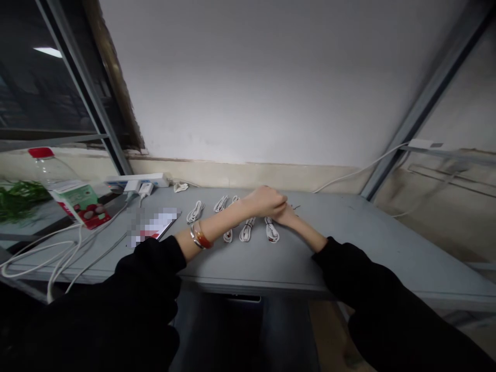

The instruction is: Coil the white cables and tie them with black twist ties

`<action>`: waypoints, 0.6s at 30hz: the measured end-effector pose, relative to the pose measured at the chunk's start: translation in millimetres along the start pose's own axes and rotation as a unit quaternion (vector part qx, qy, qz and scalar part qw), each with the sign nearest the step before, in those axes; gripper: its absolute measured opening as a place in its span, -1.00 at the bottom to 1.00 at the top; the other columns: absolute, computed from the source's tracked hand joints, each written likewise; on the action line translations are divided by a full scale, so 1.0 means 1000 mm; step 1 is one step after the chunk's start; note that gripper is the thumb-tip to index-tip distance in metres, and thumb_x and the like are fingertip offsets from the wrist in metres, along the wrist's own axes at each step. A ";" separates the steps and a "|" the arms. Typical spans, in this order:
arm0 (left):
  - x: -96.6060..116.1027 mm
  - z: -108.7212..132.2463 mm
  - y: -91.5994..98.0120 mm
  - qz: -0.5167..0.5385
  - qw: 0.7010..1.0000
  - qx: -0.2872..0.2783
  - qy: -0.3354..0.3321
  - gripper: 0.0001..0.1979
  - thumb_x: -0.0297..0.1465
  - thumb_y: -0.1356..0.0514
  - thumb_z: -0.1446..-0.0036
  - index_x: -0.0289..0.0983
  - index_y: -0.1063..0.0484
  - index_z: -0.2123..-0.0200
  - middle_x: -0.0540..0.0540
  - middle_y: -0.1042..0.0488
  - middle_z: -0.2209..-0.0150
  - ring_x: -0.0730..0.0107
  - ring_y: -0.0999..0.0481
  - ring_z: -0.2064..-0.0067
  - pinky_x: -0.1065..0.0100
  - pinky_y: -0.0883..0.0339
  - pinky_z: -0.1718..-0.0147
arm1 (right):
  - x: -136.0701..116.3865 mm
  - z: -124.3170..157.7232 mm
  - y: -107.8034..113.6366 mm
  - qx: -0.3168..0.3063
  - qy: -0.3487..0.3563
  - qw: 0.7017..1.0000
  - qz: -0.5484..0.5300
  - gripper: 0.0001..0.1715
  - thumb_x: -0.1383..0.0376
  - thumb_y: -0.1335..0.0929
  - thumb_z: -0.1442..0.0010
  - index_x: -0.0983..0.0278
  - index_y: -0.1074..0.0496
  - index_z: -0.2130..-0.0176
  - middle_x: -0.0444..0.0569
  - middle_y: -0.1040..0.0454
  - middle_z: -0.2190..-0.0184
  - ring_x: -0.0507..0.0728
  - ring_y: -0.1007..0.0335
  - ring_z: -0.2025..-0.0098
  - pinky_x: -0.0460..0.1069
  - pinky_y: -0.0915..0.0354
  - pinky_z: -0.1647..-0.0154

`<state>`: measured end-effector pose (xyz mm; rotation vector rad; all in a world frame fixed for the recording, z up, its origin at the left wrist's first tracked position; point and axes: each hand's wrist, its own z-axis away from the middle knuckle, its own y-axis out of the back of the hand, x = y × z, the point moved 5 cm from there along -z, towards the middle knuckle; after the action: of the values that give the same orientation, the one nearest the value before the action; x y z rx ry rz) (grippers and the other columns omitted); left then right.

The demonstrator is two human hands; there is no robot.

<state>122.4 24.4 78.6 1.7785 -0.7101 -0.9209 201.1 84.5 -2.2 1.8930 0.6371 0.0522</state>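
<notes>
My left hand (267,200) and my right hand (285,213) meet above the back middle of the grey desk, with fingers closed. Whatever is between them is hidden. Several coiled white cables lie around them: one (195,212) and another (220,203) left of my left forearm, one (247,229) and one (272,230) in front of my hands, and one (228,236) partly covered by the forearm. Small dark ties (296,207) lie just right of my right hand.
On the left of the desk (372,248) are a phone (158,227), a green and red carton (83,204), a plastic bottle (50,168), loose white cables (64,253) and a power strip (155,179). A wall stands behind, with metal posts at both sides.
</notes>
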 end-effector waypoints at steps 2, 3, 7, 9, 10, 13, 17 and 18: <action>-0.001 -0.002 -0.003 0.007 1.000 0.021 0.010 -0.65 -0.34 0.07 -0.31 -0.33 -0.48 0.30 -0.18 -0.54 0.42 0.31 -0.47 0.40 0.30 -0.17 0.41 | -0.001 0.000 -0.001 0.003 -0.002 1.000 0.004 -0.73 0.38 -0.31 -0.16 0.32 -0.47 0.13 0.20 -0.54 0.15 0.27 -0.43 0.14 0.03 -0.27 0.25; 0.000 -0.001 -0.006 0.006 1.000 0.026 0.013 -0.64 -0.33 0.08 -0.31 -0.33 -0.48 0.29 -0.18 -0.54 0.42 0.30 -0.48 0.40 0.29 -0.17 0.41 | -0.001 0.000 -0.001 -0.005 -0.013 1.000 0.010 -0.74 0.38 -0.31 -0.16 0.32 -0.48 0.13 0.19 -0.54 0.15 0.26 -0.42 0.13 0.02 -0.27 0.24; 0.005 0.009 -0.021 -0.014 1.000 0.024 -0.002 -0.64 -0.33 0.07 -0.32 -0.38 -0.47 0.24 -0.22 -0.56 0.38 0.27 -0.50 0.37 0.27 -0.19 0.38 | -0.001 0.002 0.000 -0.049 -0.026 0.998 0.019 -0.86 0.32 -0.33 -0.15 0.28 -0.50 0.31 0.12 -0.57 0.27 0.23 -0.44 0.21 0.00 -0.23 0.29; 0.003 0.014 -0.024 -0.012 1.000 0.022 0.005 -0.64 -0.33 0.08 -0.33 -0.37 -0.47 0.25 -0.22 -0.57 0.36 0.27 -0.50 0.37 0.26 -0.20 0.36 | 0.000 0.003 0.001 -0.057 -0.024 0.998 0.014 -0.84 0.30 -0.31 -0.17 0.26 -0.50 0.33 0.08 -0.57 0.31 0.22 -0.44 0.26 -0.02 -0.20 0.33; 0.000 0.017 -0.023 -0.009 1.000 0.019 0.015 -0.63 -0.32 0.08 -0.33 -0.36 -0.48 0.25 -0.22 -0.57 0.36 0.28 -0.50 0.38 0.26 -0.20 0.36 | 0.000 0.003 0.002 -0.056 -0.024 0.998 0.007 -0.83 0.27 -0.30 -0.18 0.25 -0.50 0.32 0.07 -0.57 0.32 0.21 -0.44 0.27 -0.02 -0.18 0.35; -0.012 0.024 -0.016 0.002 0.998 0.008 0.056 -0.64 -0.31 0.07 -0.33 -0.34 -0.48 0.26 -0.21 -0.56 0.38 0.30 -0.48 0.40 0.28 -0.18 0.40 | 0.004 0.002 0.001 -0.042 -0.044 0.998 -0.023 -0.79 0.20 -0.30 -0.19 0.23 -0.49 0.32 0.06 -0.57 0.32 0.20 -0.42 0.29 -0.04 -0.12 0.41; -0.024 0.031 -0.002 0.012 0.995 0.011 0.096 -0.63 -0.31 0.06 -0.32 -0.34 -0.48 0.31 -0.20 -0.54 0.41 0.31 -0.47 0.39 0.29 -0.17 0.38 | 0.009 0.003 0.003 -0.008 -0.119 0.991 -0.051 -0.77 0.19 -0.29 -0.19 0.23 -0.50 0.29 0.01 -0.53 0.40 0.16 -0.37 0.37 -0.04 -0.04 0.46; -0.025 0.033 0.001 0.010 0.995 0.014 0.099 -0.63 -0.31 0.08 -0.33 -0.34 -0.48 0.31 -0.20 -0.54 0.41 0.31 -0.47 0.38 0.29 -0.18 0.36 | 0.010 0.003 0.005 0.009 -0.138 0.989 -0.056 -0.77 0.20 -0.29 -0.19 0.23 -0.51 0.28 0.00 -0.51 0.41 0.15 -0.36 0.38 -0.04 -0.03 0.47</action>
<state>81.6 28.1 78.1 1.8541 -0.6143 -0.7117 212.8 85.7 -1.6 1.8350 0.5532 -0.2847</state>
